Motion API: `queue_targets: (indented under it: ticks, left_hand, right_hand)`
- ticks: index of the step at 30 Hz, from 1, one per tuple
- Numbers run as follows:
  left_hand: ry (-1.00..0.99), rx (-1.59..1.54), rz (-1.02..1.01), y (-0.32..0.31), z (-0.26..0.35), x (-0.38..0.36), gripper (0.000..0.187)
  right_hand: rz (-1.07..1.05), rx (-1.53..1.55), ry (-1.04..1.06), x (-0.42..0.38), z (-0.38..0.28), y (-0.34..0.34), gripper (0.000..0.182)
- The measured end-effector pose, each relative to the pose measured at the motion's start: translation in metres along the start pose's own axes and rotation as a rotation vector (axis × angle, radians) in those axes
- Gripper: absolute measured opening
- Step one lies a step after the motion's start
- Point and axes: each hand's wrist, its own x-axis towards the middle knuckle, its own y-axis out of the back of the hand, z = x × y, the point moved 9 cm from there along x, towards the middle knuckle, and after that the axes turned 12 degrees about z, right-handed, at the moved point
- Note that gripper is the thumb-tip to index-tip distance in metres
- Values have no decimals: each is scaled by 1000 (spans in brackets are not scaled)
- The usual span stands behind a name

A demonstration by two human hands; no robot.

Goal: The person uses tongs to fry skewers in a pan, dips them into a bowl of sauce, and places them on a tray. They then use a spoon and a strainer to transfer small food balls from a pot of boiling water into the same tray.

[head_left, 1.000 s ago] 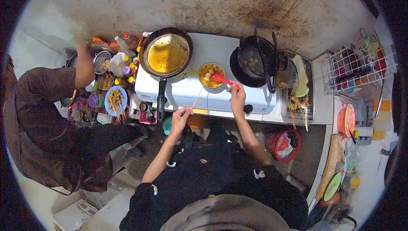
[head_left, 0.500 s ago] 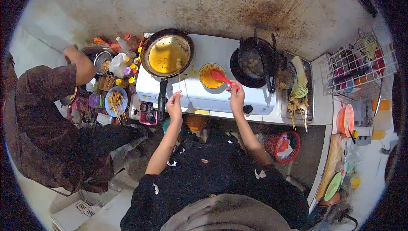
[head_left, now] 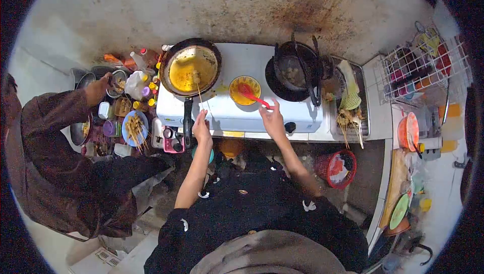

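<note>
My left hand (head_left: 202, 128) is closed on the lower end of a thin wooden skewer (head_left: 200, 97). The food on its tip (head_left: 196, 77) is over the oily frying pan (head_left: 216, 67), near the oil's surface; whether it touches is hard to tell. With my right hand (head_left: 273, 122) I have the handle end of a red spoon (head_left: 259, 101) at my fingertips. The spoon's head lies in yellow-orange liquid in a patterned yellow bowl (head_left: 257, 83). This bowl stands on the white stove top (head_left: 237, 117), right of the pan.
A dark wok (head_left: 275, 79) sits on the right burner, tongs across it. Skewers (head_left: 348, 122) lie at the tray beyond. Left, a blue plate (head_left: 145, 122) holds skewers among jars and bottles. A person in brown (head_left: 55, 132) reaches toward a metal bowl (head_left: 121, 78). A red basket (head_left: 343, 170) stands below.
The skewer's food end has moved slightly down and left, over the pan. The spoon's head has lowered into the bowl. The person at left has reached a hand forward to the metal bowl.
</note>
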Motion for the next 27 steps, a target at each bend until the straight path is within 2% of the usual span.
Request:
queue_targets:
  ticks: [2, 3, 5, 7, 8, 9, 11, 12, 15, 19, 23, 25, 26, 27]
  left_hand:
    - [41, -53, 19, 3, -4, 4, 29]
    - [41, -51, 15, 3, -4, 5, 29]
    - [56, -118, -5, 2, -5, 6, 29]
    - [93, -99, 22, 2, -2, 2, 29]
    - [128, -80, 51, 4, -4, -1, 28]
    - [122, -136, 15, 4, -9, 6, 27]
    - [163, -167, -16, 0, -13, 7, 27]
    - [201, -198, -40, -2, -15, 7, 26]
    - [281, -209, -63, -7, -20, 7, 24]
    - [257, -170, -81, -4, -18, 10, 23]
    - [287, -175, -46, -5, -16, 7, 22]
    - [296, -161, -32, -2, -14, 5, 19]
    - [294, -162, -29, -2, -13, 4, 19]
    - [280, -175, -21, -3, -11, 4, 17]
  right_hand:
    - [134, -363, 161, -5, -5, 17, 45]
    - [139, -364, 160, -7, -16, 27, 45]
    - [-156, -256, -92, -15, -46, 37, 46]
    - [-120, -218, -115, -1, -73, 69, 41]
    - [169, -227, 170, 14, -85, 97, 36]
    - [312, -393, 274, 26, -95, 121, 43]
    - [514, -847, 394, 38, -111, 148, 60]
    - [514, -846, 400, 46, -100, 155, 60]
    - [287, -796, 6, 72, -29, 159, 84]
    - [232, -662, 32, 84, 5, 149, 81]
    - [275, -694, 87, 91, 17, 149, 62]
    - [354, -721, 150, 86, -3, 154, 50]
    - [351, -720, 151, 82, -10, 157, 50]
    - [346, -660, 58, 75, -28, 161, 51]
